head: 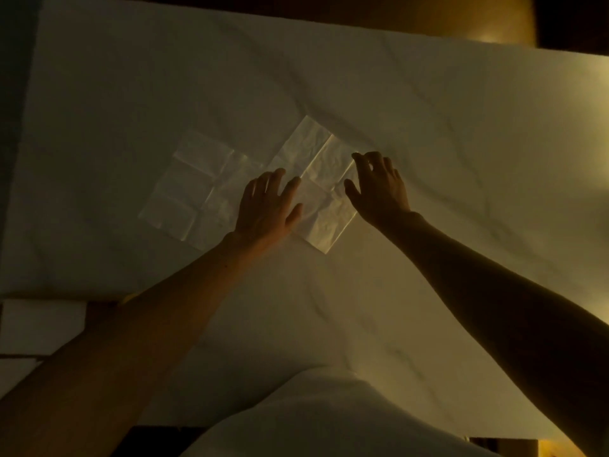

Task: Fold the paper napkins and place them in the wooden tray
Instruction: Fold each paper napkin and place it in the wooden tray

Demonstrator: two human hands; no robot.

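In dim, yellowish light, two unfolded paper napkins lie side by side on a surface covered with a wrinkled white cloth (428, 127). The left napkin (188, 189) lies flat and untouched, its crease lines showing; the right napkin (324, 179) sits turned like a diamond, and the two appear to touch or slightly overlap near the middle. The left hand (268, 206) lies spread and flat, palm down, on the right napkin's left part, pinning it and gripping nothing. The right hand (379, 184) hovers at the napkin's right corner with fingers spread and curled; whether the fingertips already pinch the edge cannot be told in this light. The wooden tray is not in view. By the look of it, the first fold of this napkin is about to start. The risks come from thin paper and a soft, rumpled cloth: a pull at the corner could drag or tear the sheet if the pinning hand presses too hard, or shift it if the hand presses too lightly. The cloth's wrinkles could throw the fold off the existing creases, and the neighbouring napkin could be dragged along where the sheets meet.
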